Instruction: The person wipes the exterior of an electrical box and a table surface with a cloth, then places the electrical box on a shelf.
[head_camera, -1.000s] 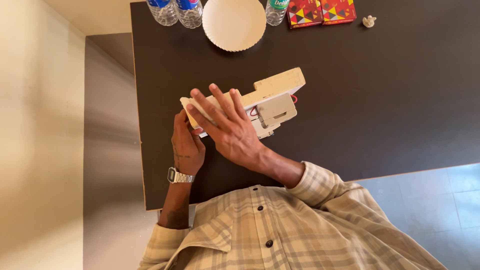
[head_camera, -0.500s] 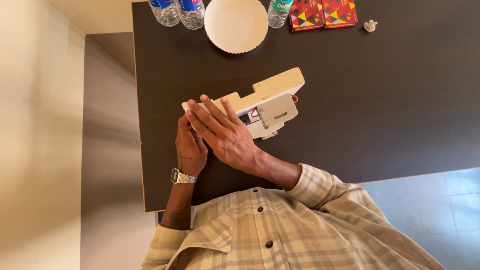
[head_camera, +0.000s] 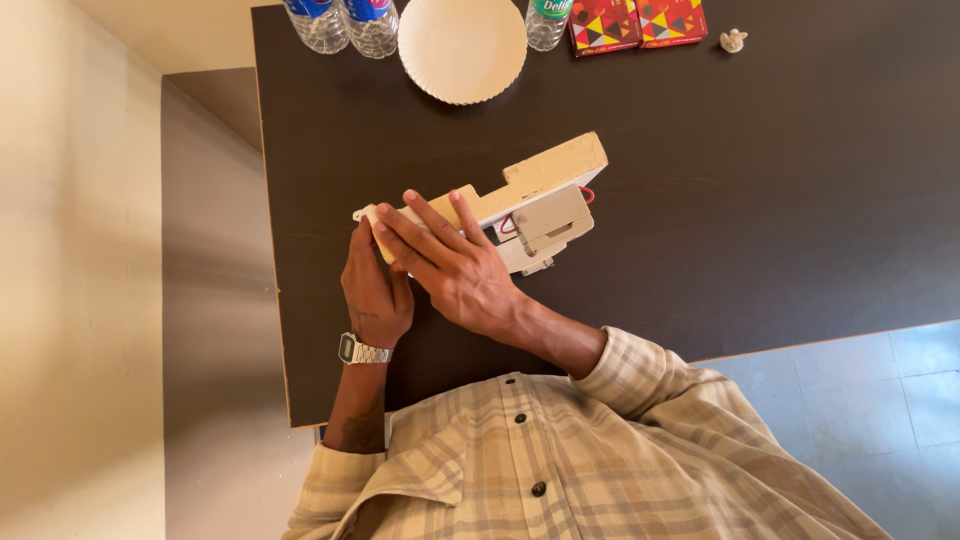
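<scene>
Both hands on the block (head_camera: 545, 170), a stepped wood piece w/ a grey box and red wire on its near side, lying mid-desk (head_camera: 780, 200). Left hand (head_camera: 375, 290) wraps its left end, fingers closed round it. Right hand (head_camera: 455, 265) lies flat over the top, fingers spread toward 10 o'clock. Left desk edge is near. Plate (head_camera: 462, 45) at 12, bottles (head_camera: 345, 22) at 11, by the far edge. Open room toward 3.

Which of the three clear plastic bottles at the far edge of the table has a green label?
The clear plastic bottle with the green label, standing alone right of the white paper plate. The two blue-labelled bottles stand together left of the plate.
</scene>
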